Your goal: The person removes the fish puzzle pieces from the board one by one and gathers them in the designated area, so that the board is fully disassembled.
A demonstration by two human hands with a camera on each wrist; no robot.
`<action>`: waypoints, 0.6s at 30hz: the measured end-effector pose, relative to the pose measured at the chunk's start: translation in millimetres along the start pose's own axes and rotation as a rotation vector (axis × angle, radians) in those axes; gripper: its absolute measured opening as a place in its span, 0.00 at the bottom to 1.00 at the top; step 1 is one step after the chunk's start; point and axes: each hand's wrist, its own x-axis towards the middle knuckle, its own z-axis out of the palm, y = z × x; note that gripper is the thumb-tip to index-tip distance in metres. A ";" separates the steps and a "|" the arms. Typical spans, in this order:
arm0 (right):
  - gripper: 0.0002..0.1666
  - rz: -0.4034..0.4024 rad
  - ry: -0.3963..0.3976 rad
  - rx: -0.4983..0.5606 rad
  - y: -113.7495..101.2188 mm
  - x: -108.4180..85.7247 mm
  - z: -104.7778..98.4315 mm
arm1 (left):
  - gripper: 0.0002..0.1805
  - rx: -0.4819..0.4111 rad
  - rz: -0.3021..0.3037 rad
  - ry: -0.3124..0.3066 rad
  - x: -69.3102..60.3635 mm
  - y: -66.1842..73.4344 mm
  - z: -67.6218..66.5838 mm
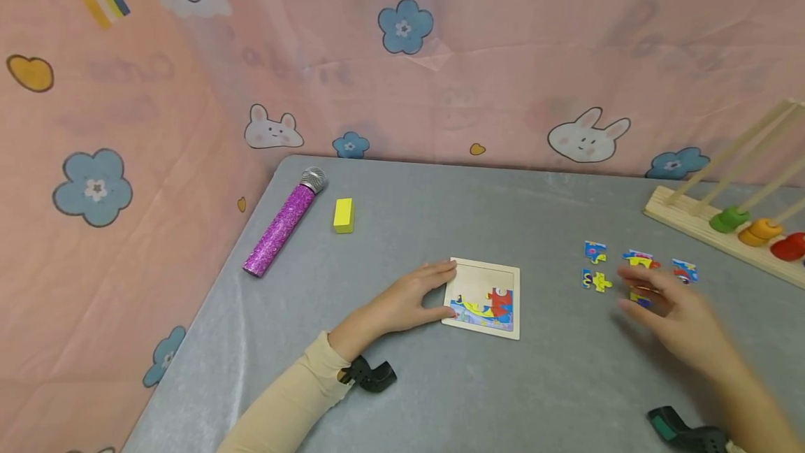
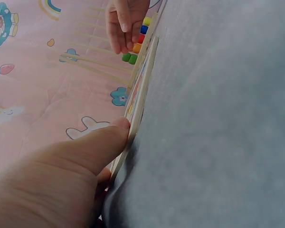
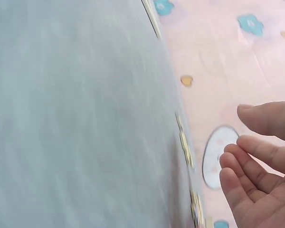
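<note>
In the head view, a square wooden puzzle board (image 1: 516,306) lies on the grey table, with colourful pieces fitted along its lower and right parts. My left hand (image 1: 402,303) holds its left edge between thumb and fingers; the left wrist view shows the thumb of this hand (image 2: 71,166) against the board's rim (image 2: 141,104). My right hand (image 1: 685,320) hovers over loose puzzle pieces (image 1: 596,281), fingers slightly bent, and partly hides some of them. Nothing shows between the fingers of the right hand (image 3: 261,171) in the right wrist view.
A purple glittery microphone (image 1: 281,229) and a yellow block (image 1: 343,216) lie at the back left. At the right stands a wooden rack (image 1: 711,227) with rods and coloured beads. Behind the table hangs a pink patterned cloth (image 1: 490,82).
</note>
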 end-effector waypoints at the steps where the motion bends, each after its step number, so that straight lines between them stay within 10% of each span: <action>1: 0.27 -0.007 -0.008 0.003 -2.5 0.7 1.6 | 0.40 -0.001 0.000 0.000 0.0 0.1 0.3; 18: 0.26 -0.059 -0.226 -0.005 -47.9 24.3 55.8 | 0.39 0.003 0.009 0.007 -1.0 2.5 -1.7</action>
